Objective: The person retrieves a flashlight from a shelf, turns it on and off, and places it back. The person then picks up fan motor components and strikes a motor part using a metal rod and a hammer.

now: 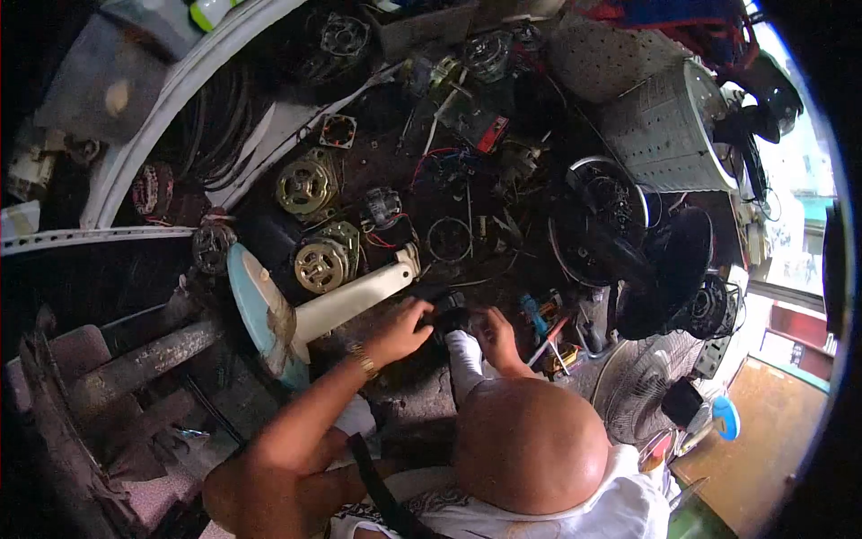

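Observation:
My left hand (401,332), below a gold-coloured wristwatch (364,361), has its fingers curled at the left side of a small dark item (452,319). At the right side of that item is my right hand (496,337), its fingers bent inward. What either hand grips is too dark and small to make out. Between the hands, white sock-like fabric (464,357) runs down from the dark item. A large rounded patch of bare skin, apparently a bent knee (534,440), hides much of the right forearm. A cream-coloured metal arm (364,295) lies just beyond my left hand.
Two brass-coloured motors (307,187) (321,263) lie at the left of the work area. Wires and tools surround a small red box (492,134). Black fan parts (600,220), a perforated white basket (669,126) and a fan grille (645,382) stand at the right. A blue-rimmed disc (260,305) is near my left arm.

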Demonstrator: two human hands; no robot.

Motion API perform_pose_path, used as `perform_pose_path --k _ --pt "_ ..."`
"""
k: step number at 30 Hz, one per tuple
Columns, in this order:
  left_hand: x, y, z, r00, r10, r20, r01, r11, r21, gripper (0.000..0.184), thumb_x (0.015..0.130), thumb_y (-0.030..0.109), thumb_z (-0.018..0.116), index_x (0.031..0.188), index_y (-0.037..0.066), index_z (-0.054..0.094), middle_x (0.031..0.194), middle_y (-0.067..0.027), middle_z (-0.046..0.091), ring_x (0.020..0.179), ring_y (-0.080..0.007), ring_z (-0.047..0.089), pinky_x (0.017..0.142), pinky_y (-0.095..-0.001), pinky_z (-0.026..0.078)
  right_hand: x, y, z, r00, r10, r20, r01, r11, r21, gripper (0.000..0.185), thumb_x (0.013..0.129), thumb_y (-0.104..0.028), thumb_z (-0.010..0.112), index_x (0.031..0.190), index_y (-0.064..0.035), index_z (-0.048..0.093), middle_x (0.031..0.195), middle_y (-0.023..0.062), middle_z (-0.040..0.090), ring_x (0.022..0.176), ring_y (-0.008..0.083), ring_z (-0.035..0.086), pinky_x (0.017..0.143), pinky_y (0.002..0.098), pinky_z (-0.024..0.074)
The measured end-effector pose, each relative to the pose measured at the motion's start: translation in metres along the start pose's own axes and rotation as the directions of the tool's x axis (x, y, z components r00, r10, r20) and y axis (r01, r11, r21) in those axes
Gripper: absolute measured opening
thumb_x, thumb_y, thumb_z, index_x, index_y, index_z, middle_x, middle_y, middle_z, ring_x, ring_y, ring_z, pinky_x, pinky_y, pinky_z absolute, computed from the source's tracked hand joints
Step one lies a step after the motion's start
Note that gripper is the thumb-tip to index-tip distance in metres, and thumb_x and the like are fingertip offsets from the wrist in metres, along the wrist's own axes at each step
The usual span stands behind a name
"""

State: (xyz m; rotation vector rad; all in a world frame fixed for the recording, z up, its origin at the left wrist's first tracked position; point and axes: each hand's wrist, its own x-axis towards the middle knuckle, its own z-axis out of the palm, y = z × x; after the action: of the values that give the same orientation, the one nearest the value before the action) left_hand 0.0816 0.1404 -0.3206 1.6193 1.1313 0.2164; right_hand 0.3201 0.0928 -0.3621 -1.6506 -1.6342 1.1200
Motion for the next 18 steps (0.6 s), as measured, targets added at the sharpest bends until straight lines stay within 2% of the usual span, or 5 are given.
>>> perform_pose_path --k 2,4,6,9,18 --pt "0.025 -0.003 0.013 0.972 0.083 -0.218 -0.058 0.991 0.119 0.035 0.078 0.018 0.062 0.108 0.006 0.049 0.096 -0.0125 0.052 0.081 -0.0275 0.056 0.072 -0.0360 0.046 0.014 0.008 0.000 0.979 0.178 0.095 -0.189 0.976 0.111 0.022 0.079 -0.002 0.057 0.100 0.0016 0.054 0.090 0.0138 0.056 0.068 0.0173 0.057 0.059 0.0283 0.0462" --pt "0.038 0.008 0.012 0.980 0.000 -0.198 0.017 0.996 0.084 0.035 0.077 0.017 0.062 0.107 0.005 0.049 0.101 -0.0138 0.052 0.091 -0.0303 0.054 0.079 -0.0379 0.044 0.041 0.022 0.011 0.997 0.081 -0.007 -0.079 0.992 0.101 0.021 0.081 -0.007 0.058 0.100 0.0017 0.054 0.089 0.0133 0.058 0.068 0.0143 0.057 0.060 0.0279 0.0467" --pt "0.047 0.012 0.012 0.982 -0.077 -0.171 0.087 0.995 0.051 0.036 0.076 0.016 0.062 0.106 0.004 0.048 0.106 -0.0152 0.051 0.101 -0.0330 0.051 0.086 -0.0398 0.042 0.069 0.027 0.019 0.907 0.418 0.054 -0.388 0.778 0.495 0.024 0.084 -0.013 0.056 0.101 0.0032 0.055 0.085 0.0146 0.062 0.076 0.0233 0.060 0.068 0.0321 0.0467" --pt "0.061 0.005 0.013 0.967 -0.084 -0.242 0.087 0.996 0.004 0.038 0.075 0.015 0.063 0.107 0.003 0.047 0.107 -0.0154 0.051 0.103 -0.0326 0.050 0.088 -0.0388 0.041 0.098 0.041 0.038 0.967 0.233 -0.100 -0.173 0.895 0.411 0.026 0.085 -0.017 0.055 0.102 0.0033 0.054 0.085 0.0134 0.062 0.078 0.0220 0.059 0.070 0.0325 0.0464" --pt "0.072 -0.011 -0.009 0.911 0.009 -0.412 -0.001 1.000 0.021 0.037 0.078 0.010 0.062 0.110 0.003 0.046 0.101 -0.0112 0.050 0.084 -0.0211 0.055 0.075 -0.0313 0.046 0.131 0.027 -0.021 0.932 0.289 -0.218 -0.212 0.924 0.317 0.026 0.084 -0.019 0.058 0.099 0.0018 0.053 0.090 0.0155 0.060 0.084 0.0223 0.057 0.075 0.0311 0.0440"
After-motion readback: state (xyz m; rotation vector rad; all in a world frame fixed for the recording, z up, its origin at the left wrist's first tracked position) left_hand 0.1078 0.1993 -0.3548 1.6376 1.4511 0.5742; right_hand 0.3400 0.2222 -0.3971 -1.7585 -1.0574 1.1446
